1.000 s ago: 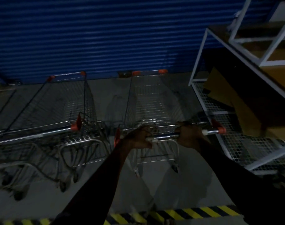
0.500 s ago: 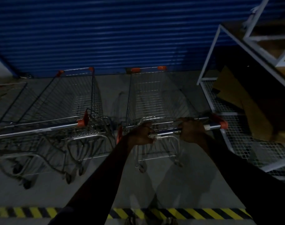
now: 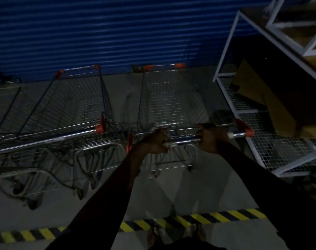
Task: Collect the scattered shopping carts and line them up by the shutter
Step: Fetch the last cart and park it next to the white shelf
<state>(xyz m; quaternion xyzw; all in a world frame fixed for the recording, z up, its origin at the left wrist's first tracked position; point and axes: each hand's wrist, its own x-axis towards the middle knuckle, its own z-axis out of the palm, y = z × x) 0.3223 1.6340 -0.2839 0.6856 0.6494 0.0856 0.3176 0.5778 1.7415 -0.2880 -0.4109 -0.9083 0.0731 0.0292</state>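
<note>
Blue shutter point(image 3: 117, 33) ahead; left grip point(image 3: 154, 143) and right grip point(image 3: 210, 138) both clench the handle point(image 3: 184, 140) of one cart point(image 3: 171, 98).

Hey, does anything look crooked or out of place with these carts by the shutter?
Nothing spilled or visibly damaged. The left cart sits angled to the held cart, so the row at the shutter isn't parallel, though the wide lens may exaggerate that. Loose cardboard leans untidily on the white wire rack.
</note>
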